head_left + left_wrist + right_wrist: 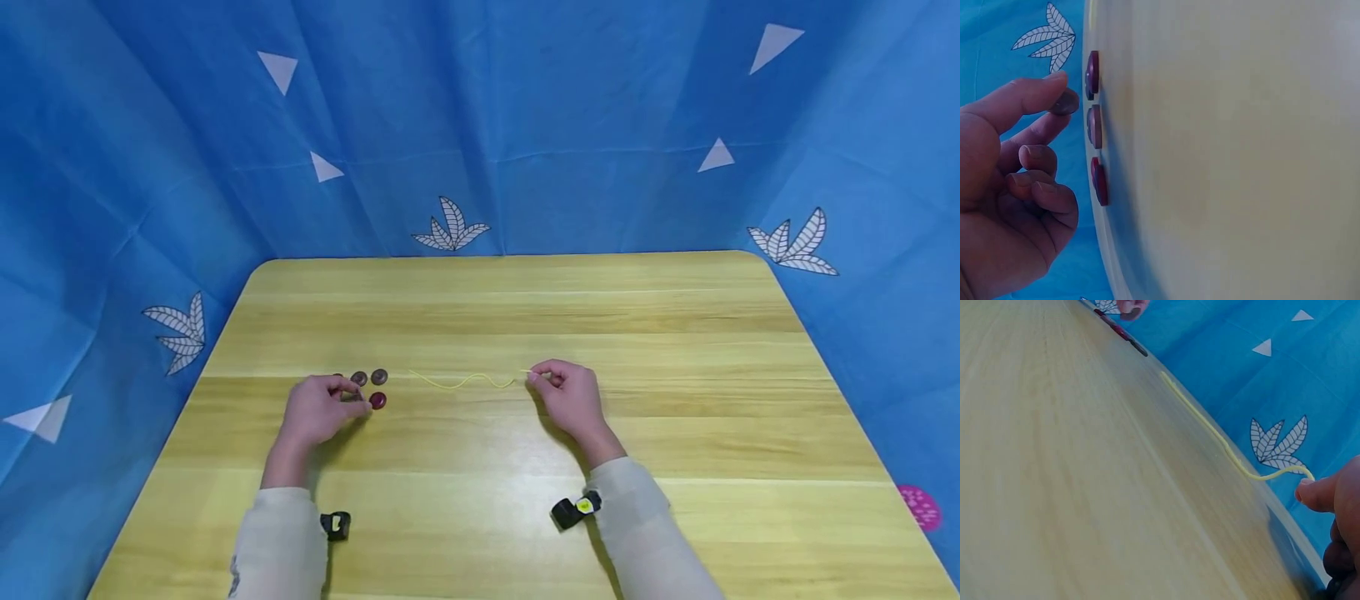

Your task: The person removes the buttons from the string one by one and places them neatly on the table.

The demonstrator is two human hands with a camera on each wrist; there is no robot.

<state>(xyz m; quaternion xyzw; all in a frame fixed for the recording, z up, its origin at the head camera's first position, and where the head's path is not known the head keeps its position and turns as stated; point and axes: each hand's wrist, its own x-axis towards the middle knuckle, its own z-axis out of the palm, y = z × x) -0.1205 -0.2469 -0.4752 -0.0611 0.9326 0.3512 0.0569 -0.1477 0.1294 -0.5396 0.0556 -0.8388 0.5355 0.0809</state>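
Between its thumb and index finger, my left hand (318,410) pinches a dark brown round button (1065,102), lifted above the table. Near those fingertips lie two brown buttons (379,377) and a dark red button (378,401). Another red button (337,376) is partly hidden behind the left hand. Farther right, my right hand (572,400) pinches one end of a thin yellow string (1225,447) between thumb and fingertip. From there the string runs in a wavy line over the table, and its free end points toward the buttons.
Everything rests on a light wood-grain table (465,317) with rounded far corners. A blue curtain (570,100) with white triangles and leaf prints hangs behind and at both sides. Each sleeve has a black wrist device (576,510) on it.
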